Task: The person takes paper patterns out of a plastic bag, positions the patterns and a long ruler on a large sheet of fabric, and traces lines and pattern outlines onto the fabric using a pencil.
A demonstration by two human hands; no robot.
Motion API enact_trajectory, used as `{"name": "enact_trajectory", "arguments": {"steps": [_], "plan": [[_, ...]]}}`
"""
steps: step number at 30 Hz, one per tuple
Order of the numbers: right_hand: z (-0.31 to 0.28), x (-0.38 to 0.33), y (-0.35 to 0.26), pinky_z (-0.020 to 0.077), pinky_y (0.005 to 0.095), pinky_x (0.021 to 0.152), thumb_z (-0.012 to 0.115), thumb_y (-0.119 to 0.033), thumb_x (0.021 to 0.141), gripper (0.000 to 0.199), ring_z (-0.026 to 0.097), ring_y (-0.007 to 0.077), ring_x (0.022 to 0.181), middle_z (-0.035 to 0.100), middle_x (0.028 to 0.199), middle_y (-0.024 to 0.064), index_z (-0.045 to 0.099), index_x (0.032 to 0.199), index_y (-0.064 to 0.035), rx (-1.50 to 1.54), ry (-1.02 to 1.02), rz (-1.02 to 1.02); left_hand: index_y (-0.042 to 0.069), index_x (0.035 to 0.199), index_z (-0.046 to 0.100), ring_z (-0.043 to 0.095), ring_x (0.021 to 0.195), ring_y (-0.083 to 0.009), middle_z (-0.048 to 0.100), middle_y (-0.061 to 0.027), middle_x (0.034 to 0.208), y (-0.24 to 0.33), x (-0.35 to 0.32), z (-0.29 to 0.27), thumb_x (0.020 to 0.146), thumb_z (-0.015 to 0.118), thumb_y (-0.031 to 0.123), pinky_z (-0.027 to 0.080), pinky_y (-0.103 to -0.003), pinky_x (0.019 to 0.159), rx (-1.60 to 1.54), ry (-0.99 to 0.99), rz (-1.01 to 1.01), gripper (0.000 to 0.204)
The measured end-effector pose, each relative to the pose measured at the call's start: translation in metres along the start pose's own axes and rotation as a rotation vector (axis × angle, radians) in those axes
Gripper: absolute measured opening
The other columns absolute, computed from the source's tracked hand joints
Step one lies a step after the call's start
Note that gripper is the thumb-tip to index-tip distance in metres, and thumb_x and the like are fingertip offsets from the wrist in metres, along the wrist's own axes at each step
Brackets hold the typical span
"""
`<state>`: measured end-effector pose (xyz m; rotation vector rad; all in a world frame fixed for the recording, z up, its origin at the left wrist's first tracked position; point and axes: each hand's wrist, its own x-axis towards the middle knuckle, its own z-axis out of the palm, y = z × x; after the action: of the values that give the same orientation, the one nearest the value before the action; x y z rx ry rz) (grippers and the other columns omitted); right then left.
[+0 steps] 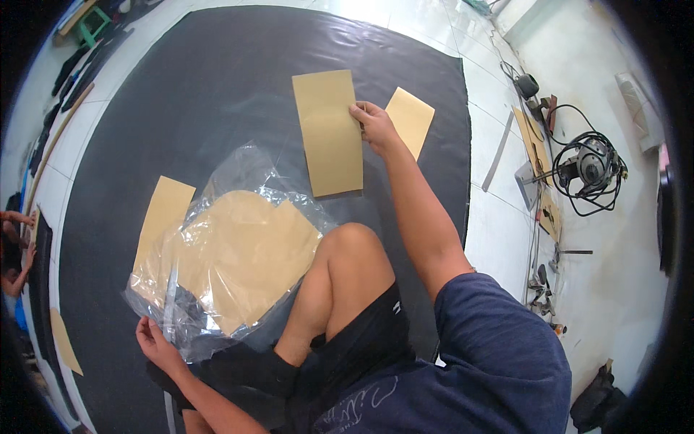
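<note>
My right hand [374, 124] is closed on the right edge of a tan rectangular sheet of stiff paper or card [329, 137], raised over the dark mat. Another tan sheet [412, 119] lies just behind that hand, partly covered by it. At lower left, my left hand [155, 343] has its fingers closed at the near edge of a clear plastic bag [249, 163]. Inside or under the crinkled plastic are several tan pieces [242, 253], some with curved edges; which of the two I cannot tell. One more tan strip [163, 217] sticks out at the bag's left side.
A black sheet [238, 65] covers the tiled floor [426, 25] around my bent leg. A machine wrapped in black cable [593, 170] stands by the right wall, near a metal ruler [499, 150]. Another person's hands [25, 253] show at the far left, near a tan piece [65, 346].
</note>
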<state>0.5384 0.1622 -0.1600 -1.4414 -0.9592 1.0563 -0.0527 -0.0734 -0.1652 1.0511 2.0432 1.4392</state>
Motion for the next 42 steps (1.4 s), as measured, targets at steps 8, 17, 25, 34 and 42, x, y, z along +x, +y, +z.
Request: {"name": "enact_trajectory", "arguments": {"steps": [8,17,25,34,42], "plan": [[-0.014,-0.032,-0.006,0.0523,0.0327,0.076,0.065,-0.02,0.094,0.038,0.065,0.0175,0.089,0.069,0.104,0.0078,0.058,0.126,0.0011,0.211,0.091,0.038,-0.003,0.12,0.058,0.057,0.105,-0.0161,0.062,-0.0081,0.114,0.002,-0.002,-0.005,0.101,0.059,0.016,0.044,-0.029,0.094,0.006,-0.036,0.011,0.027],[-0.028,-0.054,0.051,0.028,0.0178,0.037,0.062,-0.013,0.095,0.015,0.048,0.0057,0.057,0.057,0.082,-0.0015,0.056,0.108,-0.0102,0.436,0.094,0.19,0.002,0.119,0.061,0.058,0.102,-0.0133,0.063,-0.0041,0.111,0.003,0.002,-0.007,0.1,0.061,0.021,0.046,-0.029,0.089,-0.056,0.036,-0.062,0.027],[0.052,-0.089,0.059,0.0277,0.0189,0.036,0.061,-0.013,0.096,0.022,0.06,0.0094,0.069,0.063,0.099,0.003,0.054,0.116,-0.0102,0.389,-0.074,0.432,0.006,0.117,0.062,0.058,0.096,-0.0114,0.062,-0.0005,0.105,0.002,-0.006,-0.012,0.097,0.065,0.024,0.045,-0.028,0.084,-0.117,0.096,-0.165,0.027],[0.075,-0.084,0.064,0.0299,0.0188,0.037,0.056,-0.014,0.099,0.02,0.07,0.0141,0.086,0.065,0.108,0.0094,0.052,0.117,-0.0059,0.325,-0.229,0.524,-0.001,0.116,0.061,0.059,0.098,-0.0165,0.064,-0.0069,0.107,-0.017,-0.013,-0.007,0.096,0.064,0.017,0.046,-0.03,0.091,0.049,0.126,-0.147,0.027],[0.057,-0.079,0.056,0.0498,0.0275,0.052,0.056,-0.013,0.098,0.027,0.072,0.0241,0.098,0.066,0.113,0.0151,0.054,0.121,0.0021,0.416,-0.319,0.558,-0.001,0.116,0.061,0.057,0.102,-0.0179,0.063,-0.0087,0.11,-0.04,-0.019,-0.002,0.093,0.067,0.02,0.045,-0.031,0.09,0.11,0.068,-0.171,0.032]]}}
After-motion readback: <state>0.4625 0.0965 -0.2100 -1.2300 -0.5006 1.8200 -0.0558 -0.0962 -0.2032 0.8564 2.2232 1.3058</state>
